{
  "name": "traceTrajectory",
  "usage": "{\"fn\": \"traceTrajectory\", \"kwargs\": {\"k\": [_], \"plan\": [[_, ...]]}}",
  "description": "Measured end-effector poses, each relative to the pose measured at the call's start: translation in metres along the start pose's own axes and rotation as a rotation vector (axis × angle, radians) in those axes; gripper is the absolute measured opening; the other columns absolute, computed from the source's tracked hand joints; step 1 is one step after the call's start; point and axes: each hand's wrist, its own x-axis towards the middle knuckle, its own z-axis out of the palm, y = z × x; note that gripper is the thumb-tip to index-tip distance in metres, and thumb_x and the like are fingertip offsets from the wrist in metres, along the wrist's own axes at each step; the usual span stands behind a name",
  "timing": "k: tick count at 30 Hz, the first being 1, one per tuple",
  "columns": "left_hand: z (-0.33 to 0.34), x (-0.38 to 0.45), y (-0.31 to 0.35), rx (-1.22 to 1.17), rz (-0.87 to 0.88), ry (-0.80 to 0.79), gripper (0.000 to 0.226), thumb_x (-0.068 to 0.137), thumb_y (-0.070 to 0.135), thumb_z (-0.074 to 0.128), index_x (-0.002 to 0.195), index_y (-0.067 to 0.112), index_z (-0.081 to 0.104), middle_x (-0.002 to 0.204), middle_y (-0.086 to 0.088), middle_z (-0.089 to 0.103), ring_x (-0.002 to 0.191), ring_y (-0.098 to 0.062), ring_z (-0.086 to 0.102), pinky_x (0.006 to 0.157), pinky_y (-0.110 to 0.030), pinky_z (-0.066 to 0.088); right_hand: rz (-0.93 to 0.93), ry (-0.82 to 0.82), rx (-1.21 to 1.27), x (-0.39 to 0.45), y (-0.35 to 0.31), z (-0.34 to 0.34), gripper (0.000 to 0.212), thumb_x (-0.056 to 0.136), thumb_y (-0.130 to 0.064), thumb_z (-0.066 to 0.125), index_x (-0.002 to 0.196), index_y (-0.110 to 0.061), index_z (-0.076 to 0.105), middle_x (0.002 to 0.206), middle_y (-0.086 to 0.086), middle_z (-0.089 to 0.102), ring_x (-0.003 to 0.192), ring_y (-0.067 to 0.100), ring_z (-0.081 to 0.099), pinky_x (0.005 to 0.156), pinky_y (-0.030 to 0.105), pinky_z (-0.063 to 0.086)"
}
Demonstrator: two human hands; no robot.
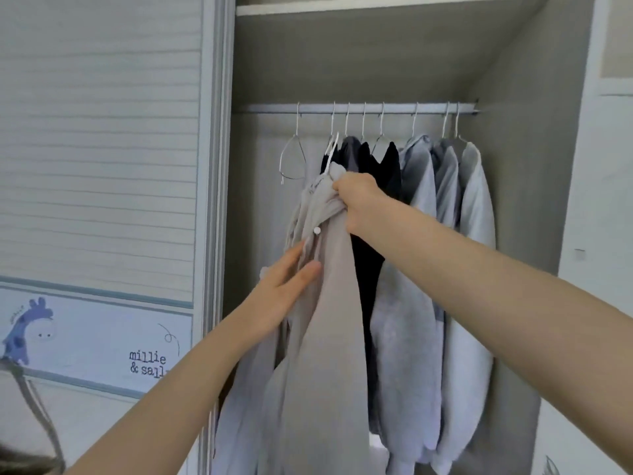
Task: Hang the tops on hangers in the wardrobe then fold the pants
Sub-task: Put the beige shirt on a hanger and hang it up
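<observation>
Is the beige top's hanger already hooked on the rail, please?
Not yet. The hanger hook sits below the rail, and the right hand grips the bunched beige top.

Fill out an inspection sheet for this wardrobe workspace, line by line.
Surface: no table in view; the work happens at the open wardrobe's rail.
Job's things: beige top on a white hanger, held up below the rail, hook not yet on it; one empty hanger at the rail's left end; black tops and grey tops already hung.
Clutter: nothing seen.
Hands: right hand grips the bunched collar of the beige top; left hand lies flat against its front, fingers straight.
Cables: nothing seen.
Surroundings: sliding door on the left with a giraffe sticker; shelf above the rail.
</observation>
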Motion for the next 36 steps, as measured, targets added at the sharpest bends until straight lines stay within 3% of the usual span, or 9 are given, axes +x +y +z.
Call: {"fn": "traceTrajectory", "kwargs": {"k": [3,6,9,12,14,18,22,27,36], "plan": [[0.005,0.006,-0.003,0.016,-0.041,-0.009,0.102,0.066,0.084,0.055,0.151,0.049,0.010,0.153,0.019,0.034,0.137,-0.006,0.040,0.116,-0.043,0.033,-0.085,0.084,-0.084,0.026,-0.002,0.024,0.026,0.097,-0.007,0.042,0.121,0.000,0.051,0.079,0.006,0.047,0.067,0.017,0.047,0.074,0.029,0.039],[0.007,0.023,-0.009,0.136,-0.036,0.088,0.100,0.058,0.084,0.063,0.130,0.075,-0.007,0.144,0.030,0.035,0.125,0.001,0.046,0.109,-0.037,0.040,-0.210,0.139,-0.247,0.056,-0.004,0.045,0.025,0.095,-0.007,0.046,0.116,0.004,0.054,0.099,0.015,0.057,0.091,0.028,0.057,0.077,0.030,0.044],[0.004,0.044,-0.034,0.416,0.021,0.284,0.117,0.071,0.049,0.075,0.134,0.068,-0.021,0.145,0.013,0.041,0.106,-0.011,0.060,0.087,-0.033,0.053,-0.302,0.185,-0.330,0.086,-0.008,0.056,0.026,0.095,-0.012,0.048,0.118,0.000,0.053,0.117,0.015,0.061,0.108,0.032,0.059,0.077,0.030,0.044],[-0.011,0.064,-0.065,0.714,0.097,0.434,0.113,0.086,0.017,0.062,0.130,0.064,-0.031,0.112,0.001,0.061,0.064,-0.009,0.058,0.058,-0.030,0.053,-0.366,0.231,-0.394,0.117,-0.009,0.063,0.026,0.094,-0.013,0.048,0.118,-0.004,0.052,0.115,0.014,0.061,0.107,0.033,0.059,0.072,0.029,0.041],[-0.026,0.077,-0.075,0.855,0.078,0.507,0.109,0.089,0.009,0.058,0.138,0.056,-0.026,0.105,0.001,0.061,0.062,-0.015,0.057,0.056,-0.035,0.052,-0.374,0.238,-0.449,0.139,-0.009,0.066,0.024,0.092,-0.013,0.051,0.114,-0.005,0.056,0.113,0.013,0.063,0.104,0.032,0.060,0.071,0.028,0.041],[-0.048,0.117,-0.098,1.323,0.296,0.655,0.105,0.058,-0.015,0.067,0.151,0.022,0.033,0.081,-0.003,0.056,0.036,-0.021,0.036,0.041,-0.027,0.023,-0.364,0.273,-0.542,0.185,-0.010,0.077,0.040,0.089,-0.016,0.053,0.126,-0.006,0.047,0.126,0.014,0.057,0.114,0.034,0.056,0.084,0.033,0.041],[-0.050,0.164,-0.114,1.355,0.299,0.637,0.105,0.056,-0.017,0.064,0.149,0.021,0.036,0.080,-0.003,0.051,0.037,-0.018,0.029,0.045,-0.026,0.022,-0.402,0.288,-0.667,0.231,-0.013,0.091,0.048,0.094,-0.015,0.051,0.138,-0.004,0.037,0.140,0.019,0.041,0.130,0.040,0.037,0.103,0.045,0.034],[-0.050,0.218,-0.140,1.220,0.145,0.587,0.103,0.090,0.000,0.043,0.138,0.044,-0.038,0.122,0.004,0.039,0.062,-0.018,0.047,0.058,-0.030,0.040,-0.434,0.307,-0.761,0.289,-0.021,0.100,0.042,0.097,-0.013,0.047,0.137,-0.002,0.041,0.139,0.020,0.039,0.128,0.039,0.035,0.099,0.047,0.042],[-0.048,0.261,-0.169,1.083,-0.003,0.516,0.092,0.095,0.006,0.042,0.146,0.045,-0.023,0.127,0.003,0.034,0.075,-0.023,0.054,0.068,-0.035,0.042,-0.504,0.227,-1.019,0.347,-0.006,0.107,0.033,0.094,-0.010,0.048,0.126,-0.001,0.053,0.132,0.023,0.044,0.124,0.038,0.035,0.098,0.042,0.037]]}}
